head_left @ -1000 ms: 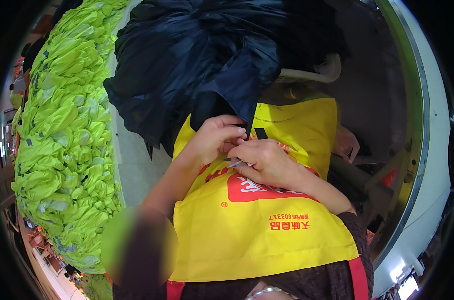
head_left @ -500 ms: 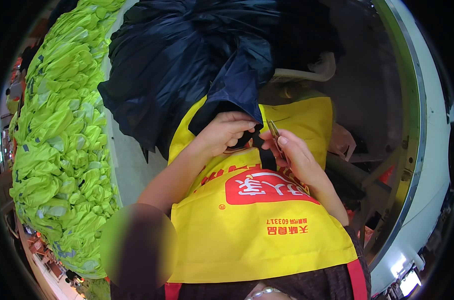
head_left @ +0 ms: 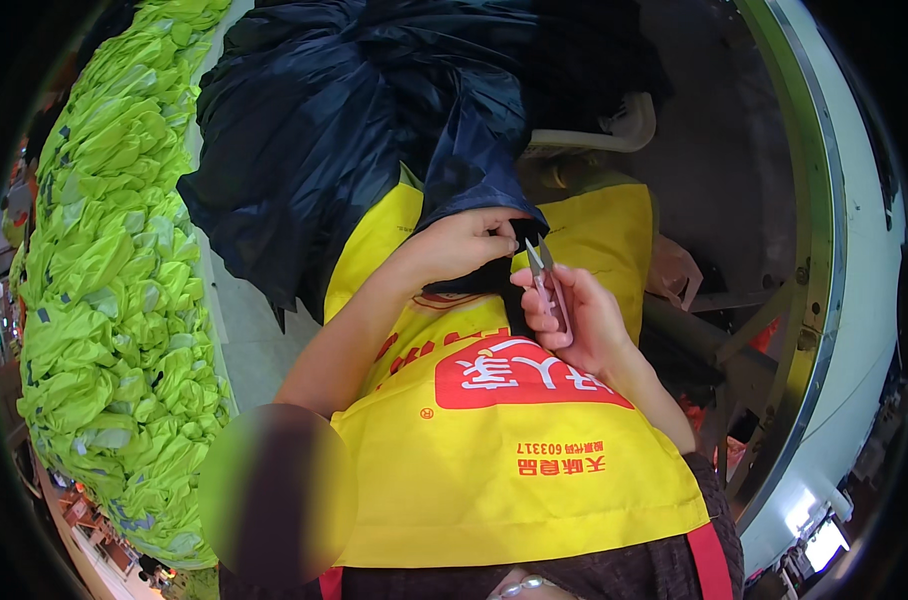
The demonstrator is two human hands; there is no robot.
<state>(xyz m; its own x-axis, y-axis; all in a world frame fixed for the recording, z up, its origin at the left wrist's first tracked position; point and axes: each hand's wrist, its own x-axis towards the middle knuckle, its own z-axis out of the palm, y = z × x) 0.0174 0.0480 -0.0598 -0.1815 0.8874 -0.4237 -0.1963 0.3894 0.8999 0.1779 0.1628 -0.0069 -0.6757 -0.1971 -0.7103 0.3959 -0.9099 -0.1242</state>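
A large gathered heap of dark navy fabric (head_left: 304, 130) spreads ahead of me, and one corner of it comes down over my lap. My left hand (head_left: 461, 245) pinches the edge of that corner, with its fingertips partly tucked at the cloth. In my right hand (head_left: 579, 310) is a pair of thread snips (head_left: 542, 278), blades pointing up and spread apart, just right of the fabric edge. A black strip hangs below the fabric between my hands. Under both hands lies my yellow apron (head_left: 454, 500) with a red printed patch.
A long pile of neon yellow-green garments (head_left: 124, 300) runs along my left, beside a pale surface (head_left: 259, 365). A white plastic rim (head_left: 614, 130) shows behind the fabric. To the right stand a metal frame (head_left: 809, 230) and a pale table edge (head_left: 864, 300).
The snips have turned upright, and their blades now show spread apart. My left hand has shifted slightly right along the fabric edge, and the corner has moved with it.
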